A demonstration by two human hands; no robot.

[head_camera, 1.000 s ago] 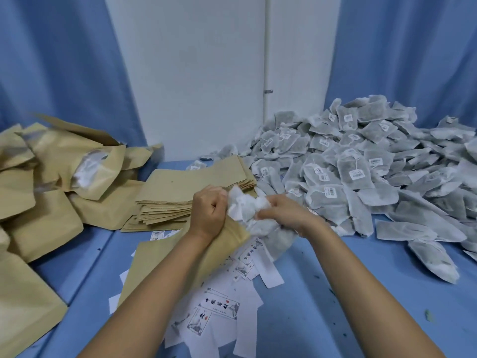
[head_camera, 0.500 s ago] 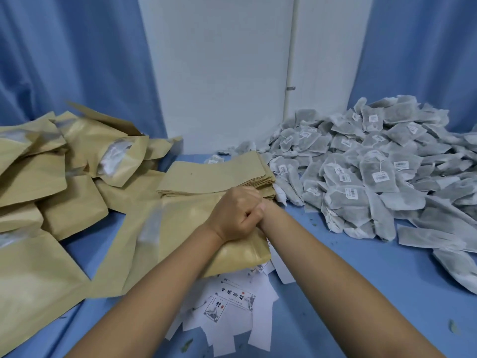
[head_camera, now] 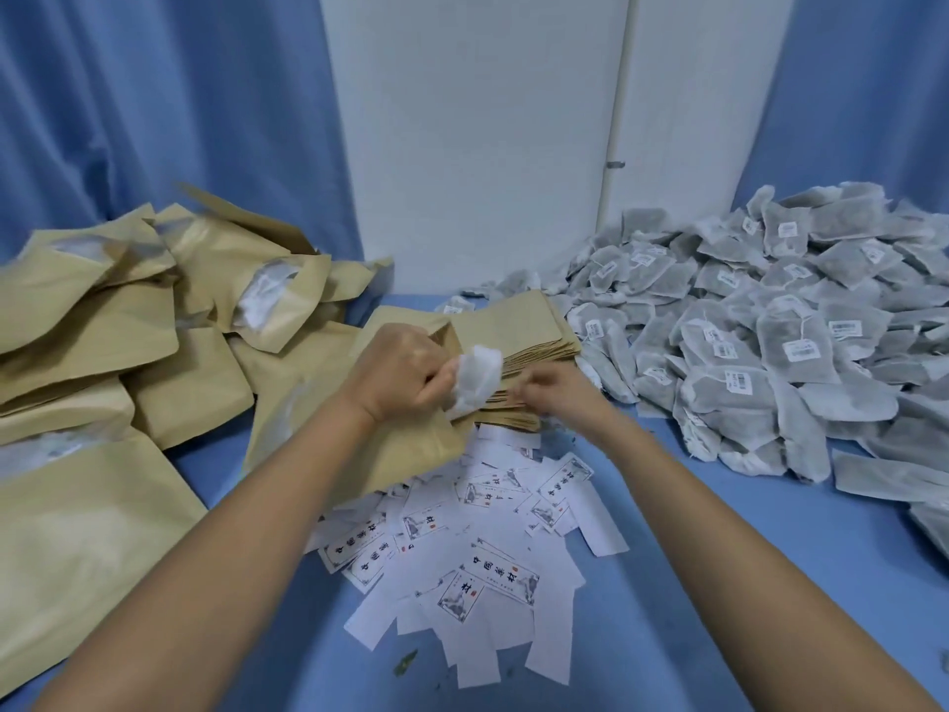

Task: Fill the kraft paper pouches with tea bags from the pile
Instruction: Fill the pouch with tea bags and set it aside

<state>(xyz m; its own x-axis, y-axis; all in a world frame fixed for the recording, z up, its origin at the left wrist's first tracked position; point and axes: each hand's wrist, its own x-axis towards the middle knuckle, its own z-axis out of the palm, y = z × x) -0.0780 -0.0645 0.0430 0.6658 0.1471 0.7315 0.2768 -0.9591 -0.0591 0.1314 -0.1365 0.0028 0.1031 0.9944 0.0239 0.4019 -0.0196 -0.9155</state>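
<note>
Head view, left hand: the left hand (head_camera: 398, 375) grips the mouth edge of the kraft pouch (head_camera: 411, 454), fingers curled round the paper, at the middle of the table.
Head view, right hand: the right hand (head_camera: 557, 398) lies just right of the pouch mouth, over the near edge of the stack of flat pouches (head_camera: 518, 326). It is blurred, so I cannot tell whether its fingers are spread or hold anything.
What changed: half a second ago the right hand was sunk into the pouch, pressed against the left. Now it is out and apart from it.
Tea bags: a white wad of tea bags (head_camera: 477, 380) sticks out of the pouch mouth, touching the left hand's fingers, not fully inside.
Meaning for the task: the load looks delivered but not seated. It probably needs another push down before this pouch counts as filled.
Supply: the pile of tea bags (head_camera: 770, 352) stays large on the right, reaching the far wall.
Done so far: bulging filled pouches (head_camera: 102, 326) are heaped on the left.
Near side: printed slips (head_camera: 488, 562) lie scattered on the blue table cover (head_camera: 719, 583), partly under the pouch.
</note>
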